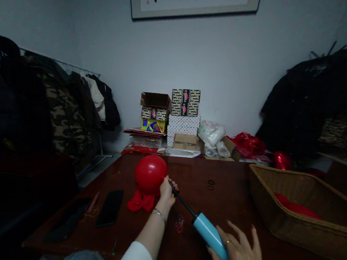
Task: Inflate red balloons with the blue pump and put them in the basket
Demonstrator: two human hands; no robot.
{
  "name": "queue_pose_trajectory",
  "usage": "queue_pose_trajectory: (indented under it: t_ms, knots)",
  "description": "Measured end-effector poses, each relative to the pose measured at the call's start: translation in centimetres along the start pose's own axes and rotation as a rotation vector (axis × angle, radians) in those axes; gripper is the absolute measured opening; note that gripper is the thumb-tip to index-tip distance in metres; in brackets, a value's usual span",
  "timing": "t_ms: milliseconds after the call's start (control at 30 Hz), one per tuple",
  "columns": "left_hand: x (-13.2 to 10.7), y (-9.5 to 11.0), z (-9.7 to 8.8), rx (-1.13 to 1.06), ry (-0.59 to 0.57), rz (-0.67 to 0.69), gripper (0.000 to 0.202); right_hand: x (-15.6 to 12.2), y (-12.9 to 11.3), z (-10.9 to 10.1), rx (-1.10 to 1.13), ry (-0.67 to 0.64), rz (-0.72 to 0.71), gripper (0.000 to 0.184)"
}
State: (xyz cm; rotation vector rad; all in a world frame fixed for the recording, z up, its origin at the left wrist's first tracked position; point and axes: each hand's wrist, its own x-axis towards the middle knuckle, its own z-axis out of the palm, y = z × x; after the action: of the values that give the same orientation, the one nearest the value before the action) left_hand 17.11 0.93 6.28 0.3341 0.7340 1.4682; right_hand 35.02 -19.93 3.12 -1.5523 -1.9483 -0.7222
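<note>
My left hand (167,190) is closed around the black end of a balloon pump (211,233), right beside a round, inflated red balloon (151,174). The balloon's neck is hidden by my fingers. A black rod runs from there to the pump's light blue barrel. My right hand (243,255) has the barrel's near end between thumb and index finger, while its other fingers stretch out. Limp red balloons (141,200) lie on the table just below the inflated one. Small coloured rubber bands (179,223) are scattered under the pump.
A wicker basket (304,236) with red items inside stands at the right. Dark phones (110,208) lie at the left of the brown table (180,253). Boxes (182,127) are stacked beyond the far edge. Dark rings (210,185) lie mid-table.
</note>
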Motion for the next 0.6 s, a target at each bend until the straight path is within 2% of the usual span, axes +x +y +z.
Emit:
queue_pose_trajectory:
  t_ms: [200,467,600]
  knots:
    - [-0.4,-0.2,0.0,0.008,-0.021,0.015,0.024,1.3,-1.2,0.2,0.028,-0.051,0.063,0.042]
    - [-1.8,-2.3,0.3,0.052,-0.040,-0.014,0.024,5.5,-3.4,0.9,0.081,-0.147,0.206,0.036]
    - [-1.6,-2.3,0.1,0.067,-0.034,-0.003,0.024,6.5,-4.3,1.1,0.086,-0.170,0.235,0.037]
